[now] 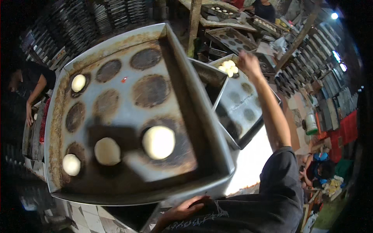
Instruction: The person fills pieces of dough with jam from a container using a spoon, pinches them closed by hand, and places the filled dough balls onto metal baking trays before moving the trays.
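A large worn metal pan (227, 170) with dark round marks fills the center, holding several pale dough rounds (158, 142). To its right, a second metal tray (243, 112) carries a cluster of small dough balls (228, 68) at the far end. My right hand (250, 64) reaches out beside that cluster, its fingers curled; whether they grip anything is too small to make out. My left hand (186, 209) is low by my dark shirt, just below the large pan's near edge, with curled fingers; what they hold, if anything, is hidden.
Co-workers appear at the left (37, 77), top (264, 11) and lower right (316, 171). More trays (233, 39) lie on a wooden table behind, beside wooden posts (193, 29). Stacked metal pans (105, 19) line the walls, and a white bucket (311, 123) stands at the right.
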The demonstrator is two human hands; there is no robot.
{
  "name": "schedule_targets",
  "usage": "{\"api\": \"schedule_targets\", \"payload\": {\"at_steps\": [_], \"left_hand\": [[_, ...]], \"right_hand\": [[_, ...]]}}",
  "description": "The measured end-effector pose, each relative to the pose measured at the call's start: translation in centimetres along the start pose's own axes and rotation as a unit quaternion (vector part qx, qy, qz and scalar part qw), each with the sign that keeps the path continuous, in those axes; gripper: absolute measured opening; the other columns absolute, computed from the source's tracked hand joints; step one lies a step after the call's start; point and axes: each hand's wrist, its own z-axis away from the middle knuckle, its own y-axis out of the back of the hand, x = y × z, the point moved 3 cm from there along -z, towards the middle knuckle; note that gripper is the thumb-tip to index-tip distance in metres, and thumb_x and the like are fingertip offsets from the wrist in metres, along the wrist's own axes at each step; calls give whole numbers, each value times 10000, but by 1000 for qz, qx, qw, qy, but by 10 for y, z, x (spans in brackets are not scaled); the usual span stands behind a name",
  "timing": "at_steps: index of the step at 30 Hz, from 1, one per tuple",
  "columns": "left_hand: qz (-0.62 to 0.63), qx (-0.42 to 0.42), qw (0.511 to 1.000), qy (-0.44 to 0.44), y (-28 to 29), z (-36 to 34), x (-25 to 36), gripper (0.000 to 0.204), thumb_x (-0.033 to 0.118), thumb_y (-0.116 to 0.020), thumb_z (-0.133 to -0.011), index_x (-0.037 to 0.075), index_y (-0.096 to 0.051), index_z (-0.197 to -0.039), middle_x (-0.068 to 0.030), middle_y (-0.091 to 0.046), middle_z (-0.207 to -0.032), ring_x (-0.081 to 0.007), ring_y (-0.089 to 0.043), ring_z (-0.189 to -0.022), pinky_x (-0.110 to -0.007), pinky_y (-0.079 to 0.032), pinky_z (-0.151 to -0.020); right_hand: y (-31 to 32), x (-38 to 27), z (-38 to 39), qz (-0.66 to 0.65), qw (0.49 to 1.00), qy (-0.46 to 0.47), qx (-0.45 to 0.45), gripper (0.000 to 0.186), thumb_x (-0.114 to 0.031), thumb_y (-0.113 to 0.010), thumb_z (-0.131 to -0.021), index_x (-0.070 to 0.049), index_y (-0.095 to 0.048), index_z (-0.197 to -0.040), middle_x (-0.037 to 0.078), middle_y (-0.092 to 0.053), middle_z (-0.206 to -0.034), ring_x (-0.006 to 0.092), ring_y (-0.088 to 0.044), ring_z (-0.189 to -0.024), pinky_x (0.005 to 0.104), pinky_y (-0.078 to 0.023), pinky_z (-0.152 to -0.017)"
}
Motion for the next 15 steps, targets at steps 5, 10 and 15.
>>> {"api": "schedule_targets", "payload": {"at_steps": [5,10,15], "left_hand": [[90,192,952,219,-22,-21,37,395,255,-370,-965,79,-401,-1317,-69,-413,-1345,-200,-353,-1264,-355,-262,-1060],[319,299,899,25,-54,-24,33,414,248,-460,-939,36,-409,-1291,-135,-435,-1295,-210,-377,-1249,-305,-244,-1079],[187,324,922,-98,-54,-13,-15,420,226,-447,-946,18,-375,-1304,-129,-461,-1274,-207,-398,-1235,-297,-294,-1043]], "right_hand": [[-69,187,-32,-211,939,-259,-79,307,-378,-549,-853,-110,-572,-1001,36,-541,-721,144,-527,-609,262,-418,-516],[-123,198,-84,-394,866,-291,-105,227,-339,-481,-903,-135,-535,-988,26,-578,-785,136,-569,-627,226,-426,-473],[-90,150,-31,-443,815,-342,-152,371,-427,-433,-903,-88,-569,-969,-37,-414,-536,95,-352,-442,209,-266,-383]]}}
